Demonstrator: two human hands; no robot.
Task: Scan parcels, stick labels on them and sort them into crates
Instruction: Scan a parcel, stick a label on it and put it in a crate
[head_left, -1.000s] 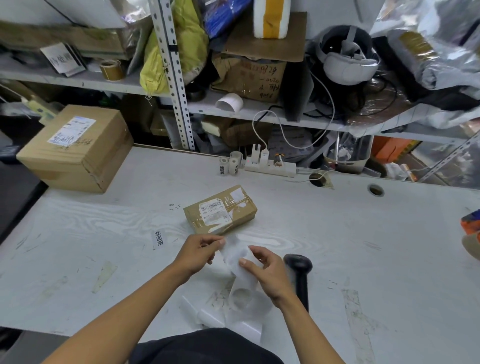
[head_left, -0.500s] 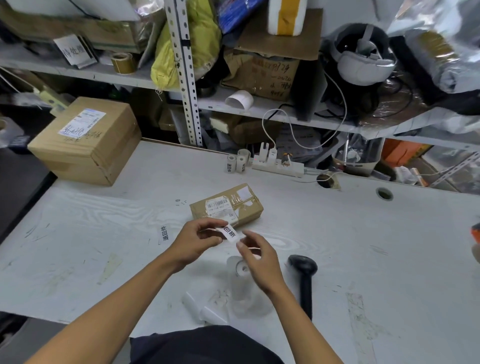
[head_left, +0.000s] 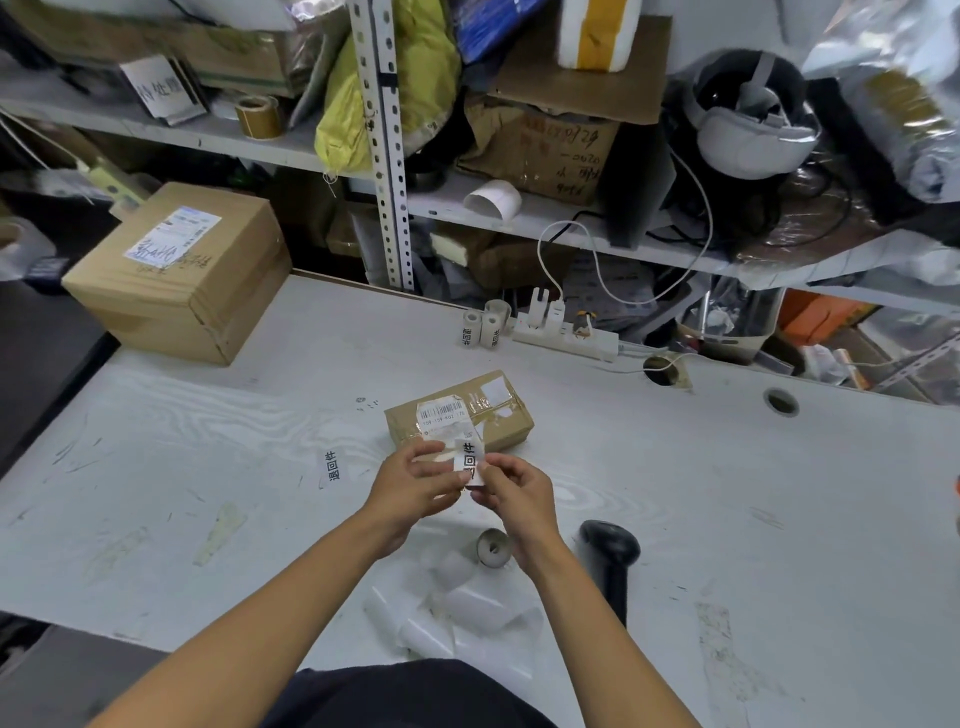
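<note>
Head view: left hand (head_left: 415, 483) and right hand (head_left: 511, 486) pinch a printed label (head_left: 469, 460) just over the small parcel (head_left: 460, 413) (mid-table); should press it flat, clear of barcode.

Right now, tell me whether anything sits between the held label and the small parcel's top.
Nothing visible does. Both hands pinch the label just in front of the small parcel; its top is bare apart from its shipping sticker.

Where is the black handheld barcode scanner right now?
The black handheld barcode scanner lies on the white table, low and right of centre in the head view, beside the right forearm.
</note>
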